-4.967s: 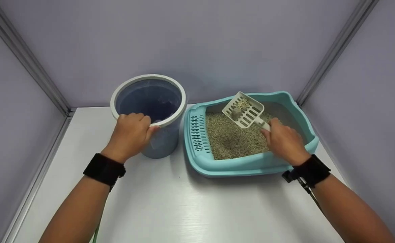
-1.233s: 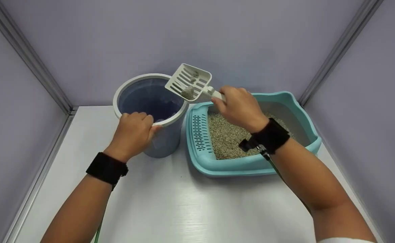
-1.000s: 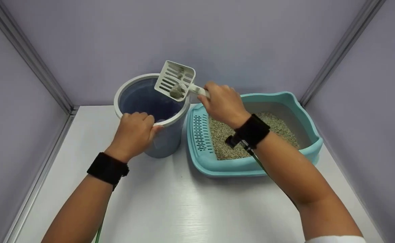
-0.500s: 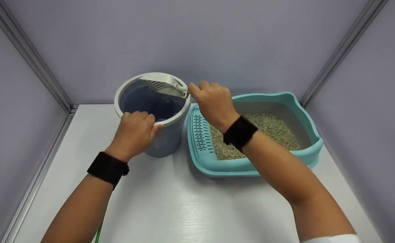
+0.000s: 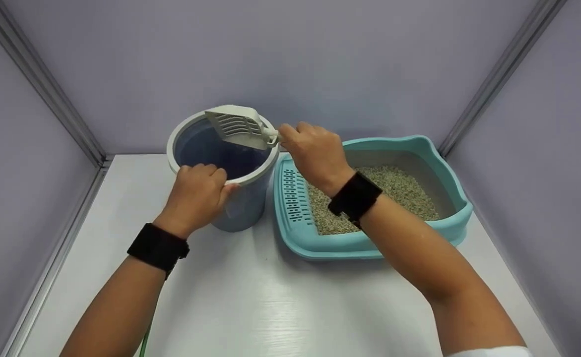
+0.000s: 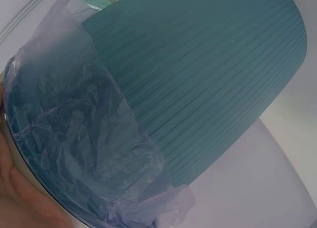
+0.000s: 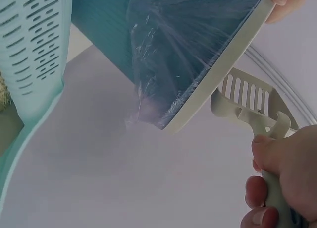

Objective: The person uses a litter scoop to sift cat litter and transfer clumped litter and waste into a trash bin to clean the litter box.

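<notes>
My right hand (image 5: pixel 315 156) grips the handle of a pale slotted litter scoop (image 5: pixel 238 128). The scoop is tipped over the mouth of a blue trash bin (image 5: pixel 240 208), its underside turned up toward the head camera. In the right wrist view the thumb and fingers wrap the scoop's handle (image 7: pixel 277 193). My left hand (image 5: pixel 196 198) holds the near side of the bin's white rim, fingers over the top and thumb along the outside. A thin translucent bag (image 6: pixel 94 134) lines the bin and folds down over its outer wall. The bin's bottom inside is dark.
Right of the bin stands a turquoise litter box (image 5: pixel 340 248) with grainy litter (image 5: pixel 394 188) in it and a perforated ledge on its left. Both stand on a white table (image 5: pixel 270 307) with pale walls at the back and sides.
My right hand has carried the scoop left from over the litter box to the bin and turned it over; the clumps seen in it earlier no longer show. The left hand stays on the rim.
</notes>
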Tool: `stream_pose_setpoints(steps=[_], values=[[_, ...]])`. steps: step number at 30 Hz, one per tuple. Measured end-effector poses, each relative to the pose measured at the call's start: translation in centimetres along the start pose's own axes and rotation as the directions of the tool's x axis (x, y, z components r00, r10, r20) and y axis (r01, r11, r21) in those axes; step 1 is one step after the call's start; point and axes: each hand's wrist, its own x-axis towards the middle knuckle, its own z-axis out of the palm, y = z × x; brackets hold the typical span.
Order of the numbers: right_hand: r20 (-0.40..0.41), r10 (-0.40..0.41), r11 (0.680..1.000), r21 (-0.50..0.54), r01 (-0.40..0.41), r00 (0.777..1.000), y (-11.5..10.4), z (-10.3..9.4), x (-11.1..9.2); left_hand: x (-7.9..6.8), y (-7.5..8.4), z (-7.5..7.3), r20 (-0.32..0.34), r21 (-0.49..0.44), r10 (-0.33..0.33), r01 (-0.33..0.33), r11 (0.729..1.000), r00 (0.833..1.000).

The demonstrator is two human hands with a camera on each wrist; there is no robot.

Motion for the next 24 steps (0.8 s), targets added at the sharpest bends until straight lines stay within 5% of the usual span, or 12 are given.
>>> stream_pose_setpoints(steps=[4,12,20,24], values=[[0.137,0.124,0.981,0.132,-0.142,0.983,0.6,-0.6,-0.3,0.1,-0.1,0.2,0.005,-0.006,0.002,-0.002,1.0,1.0],[0.346,0.264,0.885,0.284,-0.369,0.9,3.0,-3.1,-1.9,0.1,-0.5,0.4,-0.007,-0.014,0.005,-0.005,1.0,1.0],[0.446,0.367,0.813,0.272,-0.514,0.817,7.1,-5.9,-5.2,-0.4,-1.0,0.2,-0.025,-0.015,0.013,-0.013,1.0,1.0],[0.494,0.397,0.807,0.213,-0.551,0.773,9.4,-6.8,-6.7,-0.7,-1.2,0.0,-0.03,-0.024,-0.002,0.001,1.0,1.0]])
